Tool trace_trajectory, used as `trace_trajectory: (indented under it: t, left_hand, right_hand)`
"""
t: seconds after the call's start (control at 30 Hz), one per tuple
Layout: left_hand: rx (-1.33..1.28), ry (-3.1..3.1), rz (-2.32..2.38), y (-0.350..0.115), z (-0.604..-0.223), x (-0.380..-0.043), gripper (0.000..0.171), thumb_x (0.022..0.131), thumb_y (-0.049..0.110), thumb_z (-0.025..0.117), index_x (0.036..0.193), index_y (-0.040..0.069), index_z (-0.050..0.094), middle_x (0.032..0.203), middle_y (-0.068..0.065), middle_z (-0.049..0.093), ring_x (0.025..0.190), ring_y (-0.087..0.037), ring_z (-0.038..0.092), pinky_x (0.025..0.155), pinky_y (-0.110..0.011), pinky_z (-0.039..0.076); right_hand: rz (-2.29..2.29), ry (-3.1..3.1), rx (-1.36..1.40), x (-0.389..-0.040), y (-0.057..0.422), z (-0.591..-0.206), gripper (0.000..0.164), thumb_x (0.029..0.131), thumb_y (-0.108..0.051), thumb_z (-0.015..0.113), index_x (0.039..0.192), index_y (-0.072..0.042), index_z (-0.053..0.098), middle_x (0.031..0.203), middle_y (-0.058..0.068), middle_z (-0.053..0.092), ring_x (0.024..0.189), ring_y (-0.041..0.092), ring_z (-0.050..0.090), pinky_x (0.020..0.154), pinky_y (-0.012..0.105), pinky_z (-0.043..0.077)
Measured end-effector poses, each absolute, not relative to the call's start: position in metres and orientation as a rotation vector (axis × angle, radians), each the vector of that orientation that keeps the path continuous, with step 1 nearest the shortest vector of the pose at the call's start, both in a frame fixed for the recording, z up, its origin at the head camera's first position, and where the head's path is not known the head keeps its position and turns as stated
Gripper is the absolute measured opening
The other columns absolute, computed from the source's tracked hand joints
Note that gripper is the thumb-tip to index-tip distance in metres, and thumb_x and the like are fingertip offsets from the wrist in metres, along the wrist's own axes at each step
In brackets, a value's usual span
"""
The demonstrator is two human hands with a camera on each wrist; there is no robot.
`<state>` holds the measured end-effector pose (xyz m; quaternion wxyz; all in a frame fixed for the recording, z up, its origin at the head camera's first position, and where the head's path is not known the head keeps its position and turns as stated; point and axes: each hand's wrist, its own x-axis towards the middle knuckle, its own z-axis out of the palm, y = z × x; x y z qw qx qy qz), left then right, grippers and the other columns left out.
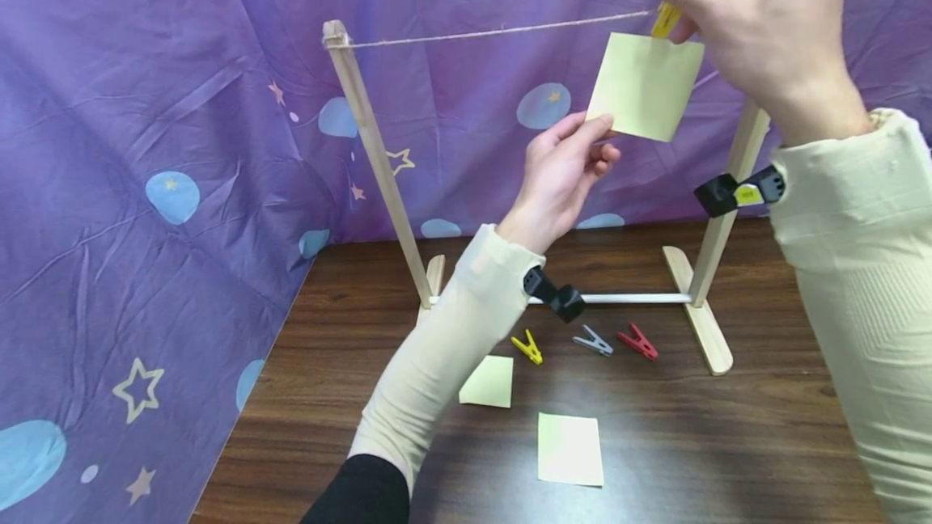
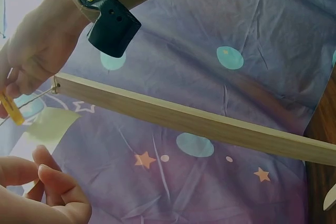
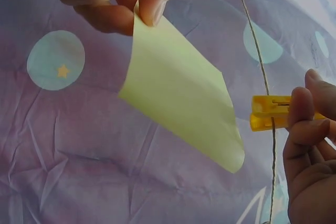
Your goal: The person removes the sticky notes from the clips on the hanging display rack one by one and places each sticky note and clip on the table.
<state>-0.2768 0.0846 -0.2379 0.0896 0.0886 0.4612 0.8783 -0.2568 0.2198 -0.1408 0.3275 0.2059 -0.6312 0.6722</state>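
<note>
A pale yellow square paper note (image 1: 644,87) is pinched at its lower left corner by my left hand (image 1: 557,176), between thumb and fingers. My right hand (image 1: 779,31) holds a yellow clothespin (image 3: 268,113) at the string (image 1: 502,31). In the right wrist view the string passes at the clothespin's jaws, and a gap separates the paper note (image 3: 181,90) from them. Behind the note in the left wrist view stands a wooden post (image 2: 184,116) with the string tied at its top.
On the dark wooden table (image 1: 306,395) lie a yellow clothespin (image 1: 527,347), a grey clothespin (image 1: 594,341) and a red clothespin (image 1: 638,342). Two more notes, one note (image 1: 489,382) and another note (image 1: 570,450), lie nearer. A purple patterned cloth (image 1: 218,47) hangs behind.
</note>
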Motion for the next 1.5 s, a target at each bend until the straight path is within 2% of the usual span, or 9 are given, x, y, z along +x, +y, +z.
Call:
trace_trajectory:
  t: [0.37,0.5,0.6,0.8,1.23,1.5]
  left_hand:
    - [0.270,1.416,2.586,0.078,-0.241,-0.276,0.005,0.092,0.001,0.059,0.088,0.002,0.062,0.067,-0.001,0.056,0.054,-0.008,0.053,0.052,-0.017,0.039]
    - [0.288,1.428,2.576,0.077,-0.242,-0.276,0.007,0.092,0.001,0.060,0.086,0.005,0.062,0.068,-0.001,0.057,0.054,-0.008,0.053,0.053,-0.016,0.040]
    - [0.284,1.432,2.576,0.076,-0.243,-0.275,0.005,0.092,0.001,0.060,0.088,0.003,0.063,0.068,-0.001,0.057,0.054,-0.008,0.053,0.053,-0.017,0.040]
    - [0.280,1.446,2.590,0.076,-0.246,-0.274,0.004,0.092,0.000,0.059,0.089,0.001,0.062,0.067,-0.002,0.057,0.054,-0.009,0.053,0.054,-0.017,0.040]
    - [0.327,1.446,2.615,0.076,-0.251,-0.275,0.013,0.090,-0.001,0.060,0.081,0.008,0.062,0.067,-0.001,0.056,0.053,-0.008,0.053,0.053,-0.017,0.039]
    - [0.347,1.473,2.605,0.074,-0.253,-0.273,0.014,0.089,-0.002,0.061,0.079,0.008,0.061,0.066,-0.001,0.056,0.053,-0.009,0.053,0.053,-0.017,0.040]
  right_hand:
    - [1.786,-1.489,0.625,-0.260,0.219,-0.140,0.014,0.074,0.012,0.072,0.082,0.003,0.066,0.066,0.009,0.068,0.051,0.017,0.061,0.050,0.020,0.050]
    - [1.516,-1.538,0.677,-0.264,0.220,-0.142,0.014,0.078,0.009,0.071,0.087,-0.001,0.069,0.068,0.003,0.069,0.053,0.014,0.062,0.052,0.019,0.051]
    - [1.328,-1.586,0.644,-0.266,0.222,-0.144,0.014,0.080,0.003,0.072,0.091,-0.005,0.070,0.072,-0.004,0.071,0.053,0.009,0.063,0.053,0.018,0.052]
    - [1.208,-1.616,0.582,-0.269,0.223,-0.145,0.013,0.081,-0.002,0.073,0.092,-0.009,0.071,0.073,-0.009,0.071,0.053,0.007,0.062,0.054,0.017,0.052]
    - [1.275,-1.574,0.573,-0.265,0.223,-0.146,0.021,0.079,0.001,0.075,0.097,-0.008,0.069,0.076,-0.001,0.071,0.057,0.010,0.065,0.054,0.018,0.052]
    - [1.407,-1.487,0.604,-0.262,0.223,-0.148,0.014,0.076,0.005,0.075,0.087,-0.002,0.070,0.071,0.004,0.071,0.052,0.012,0.062,0.050,0.019,0.050]
